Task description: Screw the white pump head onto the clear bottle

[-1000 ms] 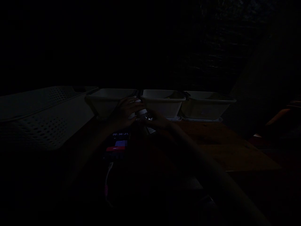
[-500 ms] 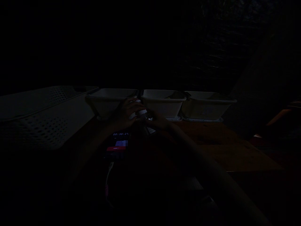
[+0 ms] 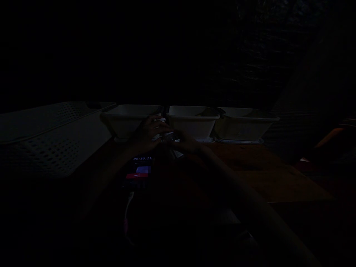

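Note:
The scene is very dark. Between my two hands is a small clear bottle [image 3: 175,148] with a whitish top and a pale label, tilted. Curled over its whitish top end is my left hand [image 3: 148,134], fingers closed on it. My right hand [image 3: 188,142] grips the bottle's body from the right, its fingertips close to those of the left. Much of the bottle is hidden by fingers and shadow. Just below my left hand a lit phone [image 3: 137,172] lies on the wooden table [image 3: 267,181], with a white cable [image 3: 128,205] running from it.
Behind my hands stand a left tub [image 3: 125,120], a middle tub [image 3: 194,126] and a right tub [image 3: 244,128], all pale. A white perforated basket [image 3: 55,148] is at the left. Another person's arm [image 3: 329,138] shows at far right.
The fingers of my left hand have come further over the bottle's white top, so less of it shows. My right hand stays almost where it was.

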`<state>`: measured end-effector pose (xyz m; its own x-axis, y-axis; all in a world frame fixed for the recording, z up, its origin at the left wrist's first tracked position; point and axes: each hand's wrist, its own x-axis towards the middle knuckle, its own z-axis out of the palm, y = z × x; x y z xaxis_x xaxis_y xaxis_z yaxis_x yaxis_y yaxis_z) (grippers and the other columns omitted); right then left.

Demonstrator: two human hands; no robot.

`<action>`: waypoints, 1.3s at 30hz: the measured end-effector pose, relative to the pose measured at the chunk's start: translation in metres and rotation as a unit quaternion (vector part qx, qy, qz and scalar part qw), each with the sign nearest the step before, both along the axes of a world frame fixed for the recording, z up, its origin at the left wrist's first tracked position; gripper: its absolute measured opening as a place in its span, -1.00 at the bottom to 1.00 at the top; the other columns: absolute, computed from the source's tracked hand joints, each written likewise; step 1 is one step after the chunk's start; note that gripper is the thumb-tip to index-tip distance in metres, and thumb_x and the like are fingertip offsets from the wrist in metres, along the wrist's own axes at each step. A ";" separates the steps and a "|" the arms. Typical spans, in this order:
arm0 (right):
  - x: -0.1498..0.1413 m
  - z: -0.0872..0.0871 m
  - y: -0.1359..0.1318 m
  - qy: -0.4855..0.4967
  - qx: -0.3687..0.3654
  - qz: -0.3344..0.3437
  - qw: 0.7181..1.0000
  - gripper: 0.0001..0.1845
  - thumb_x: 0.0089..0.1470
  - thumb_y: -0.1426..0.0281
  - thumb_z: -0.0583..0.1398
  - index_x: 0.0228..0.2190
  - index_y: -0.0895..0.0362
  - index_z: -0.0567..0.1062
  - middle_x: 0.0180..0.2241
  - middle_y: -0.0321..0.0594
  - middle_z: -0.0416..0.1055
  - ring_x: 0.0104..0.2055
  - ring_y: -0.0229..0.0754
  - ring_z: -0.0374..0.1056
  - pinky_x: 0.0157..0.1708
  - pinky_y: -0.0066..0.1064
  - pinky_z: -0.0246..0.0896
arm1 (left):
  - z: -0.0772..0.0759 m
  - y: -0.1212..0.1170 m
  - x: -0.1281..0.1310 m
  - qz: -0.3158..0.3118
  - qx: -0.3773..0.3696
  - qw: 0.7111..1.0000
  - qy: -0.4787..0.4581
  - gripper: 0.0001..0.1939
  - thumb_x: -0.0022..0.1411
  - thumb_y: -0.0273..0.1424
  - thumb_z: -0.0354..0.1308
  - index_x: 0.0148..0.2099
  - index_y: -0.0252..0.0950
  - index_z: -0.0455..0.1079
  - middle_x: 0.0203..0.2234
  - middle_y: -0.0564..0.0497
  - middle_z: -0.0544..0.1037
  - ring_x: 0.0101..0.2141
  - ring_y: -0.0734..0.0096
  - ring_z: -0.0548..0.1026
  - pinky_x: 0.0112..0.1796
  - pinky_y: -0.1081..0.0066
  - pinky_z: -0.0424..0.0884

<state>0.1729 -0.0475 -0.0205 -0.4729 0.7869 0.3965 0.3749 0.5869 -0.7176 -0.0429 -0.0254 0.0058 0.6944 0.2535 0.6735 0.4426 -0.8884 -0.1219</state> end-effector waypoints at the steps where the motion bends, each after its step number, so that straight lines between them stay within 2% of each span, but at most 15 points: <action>1: 0.000 0.000 0.000 -0.002 -0.002 0.000 1.000 -0.49 0.11 0.10 0.24 -0.07 0.24 0.48 -0.13 -0.11 0.52 -0.12 -0.12 0.44 -0.12 -0.32 0.33 | 0.000 0.001 0.000 -0.003 0.003 1.000 0.000 -0.51 0.18 -0.55 0.18 0.15 -0.14 0.41 0.04 -0.02 0.50 0.21 0.08 0.20 0.17 -0.06 0.23; 4: 0.001 0.000 0.002 0.000 0.003 0.018 1.000 -0.50 0.14 0.08 0.21 -0.11 0.25 0.49 -0.16 -0.10 0.52 -0.15 -0.12 0.44 -0.17 -0.33 0.33 | -0.001 0.000 0.000 -0.011 0.000 1.000 0.000 -0.51 0.18 -0.56 0.18 0.16 -0.16 0.40 0.04 -0.04 0.50 0.22 0.08 0.19 0.17 -0.04 0.23; 9: 0.001 0.000 0.001 0.011 0.018 0.020 1.000 -0.48 0.17 0.06 0.19 -0.03 0.21 0.48 -0.08 -0.09 0.50 -0.09 -0.09 0.43 -0.10 -0.29 0.33 | 0.000 -0.001 0.001 -0.009 -0.009 1.000 0.002 -0.50 0.18 -0.56 0.17 0.16 -0.13 0.41 0.04 -0.04 0.50 0.22 0.05 0.20 0.16 -0.09 0.23; 15: -0.001 -0.001 0.002 0.026 0.010 0.021 0.999 -0.47 0.19 0.07 0.17 -0.01 0.22 0.46 -0.07 -0.07 0.50 -0.06 -0.09 0.43 -0.07 -0.29 0.35 | 0.003 -0.008 0.001 -0.004 -0.021 1.000 0.005 -0.49 0.18 -0.56 0.15 0.17 -0.16 0.39 0.06 -0.03 0.51 0.25 0.07 0.18 0.20 -0.09 0.20; 17: -0.001 -0.002 0.003 0.036 0.008 0.024 0.999 -0.47 0.20 0.07 0.16 0.02 0.22 0.44 -0.03 -0.05 0.48 -0.03 -0.08 0.43 -0.03 -0.28 0.34 | 0.002 -0.010 0.001 -0.005 -0.024 1.000 0.014 -0.46 0.17 -0.57 0.13 0.20 -0.17 0.36 0.11 -0.02 0.47 0.28 0.07 0.13 0.22 -0.09 0.16; 20: -0.001 -0.004 0.005 0.054 0.001 0.027 0.998 -0.48 0.23 0.08 0.13 0.03 0.21 0.44 -0.01 -0.04 0.47 0.01 -0.08 0.41 0.01 -0.25 0.33 | -0.002 -0.009 0.002 -0.009 -0.029 0.998 0.048 -0.32 0.10 -0.59 0.14 0.28 -0.16 0.26 0.26 -0.01 0.31 0.35 0.03 -0.02 0.25 -0.11 0.11; 23: -0.002 -0.005 0.008 0.056 -0.011 0.034 0.998 -0.49 0.24 0.06 0.11 -0.02 0.22 0.46 -0.04 -0.04 0.49 0.02 -0.06 0.41 0.02 -0.21 0.32 | -0.007 -0.008 0.002 -0.001 -0.033 0.997 0.076 -0.20 0.04 -0.60 0.16 0.34 -0.16 0.15 0.31 -0.02 0.22 0.38 -0.01 -0.15 0.26 -0.12 0.07; 27: -0.001 -0.005 0.009 0.054 -0.010 0.015 0.998 -0.44 0.26 0.02 0.05 -0.01 0.23 0.45 -0.03 -0.01 0.48 0.04 -0.06 0.40 0.08 -0.19 0.28 | -0.007 -0.007 0.002 0.009 -0.037 0.995 0.088 -0.17 0.03 -0.57 0.23 0.35 -0.17 0.13 0.31 -0.06 0.22 0.37 -0.06 -0.16 0.26 -0.13 0.05; 32: 0.000 -0.007 0.010 0.055 -0.028 -0.027 0.998 -0.34 0.28 -0.04 -0.02 0.10 0.21 0.39 0.06 0.03 0.43 0.11 -0.02 0.38 0.17 -0.12 0.19 | -0.005 -0.004 0.000 0.004 -0.021 0.995 0.097 -0.14 -0.01 -0.49 0.34 0.33 -0.18 0.14 0.30 -0.12 0.25 0.36 -0.15 -0.13 0.24 -0.21 0.03; 35: -0.001 -0.009 0.011 0.066 -0.040 -0.031 0.997 -0.30 0.26 -0.09 -0.04 0.13 0.16 0.38 0.08 0.00 0.42 0.14 -0.02 0.37 0.19 -0.10 0.18 | -0.009 0.000 0.000 -0.006 -0.008 0.996 0.085 -0.17 0.02 -0.52 0.32 0.32 -0.21 0.14 0.28 -0.12 0.28 0.37 -0.10 -0.13 0.22 -0.18 0.11; 39: -0.002 -0.011 0.011 0.113 -0.079 -0.029 0.990 -0.31 0.25 -0.09 -0.01 0.09 0.17 0.44 0.02 -0.01 0.48 0.09 0.02 0.41 0.13 -0.07 0.27 | -0.013 0.002 0.003 -0.019 0.021 0.998 0.053 -0.25 0.04 -0.58 0.27 0.29 -0.26 0.19 0.23 -0.14 0.35 0.37 -0.06 -0.12 0.21 -0.16 0.16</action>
<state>0.1708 -0.0364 -0.0315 -0.3382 0.8707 0.3571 0.2251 0.4433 -0.8676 -0.0403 -0.0235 -0.0070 0.7709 0.1977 0.6055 0.3907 -0.8976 -0.2043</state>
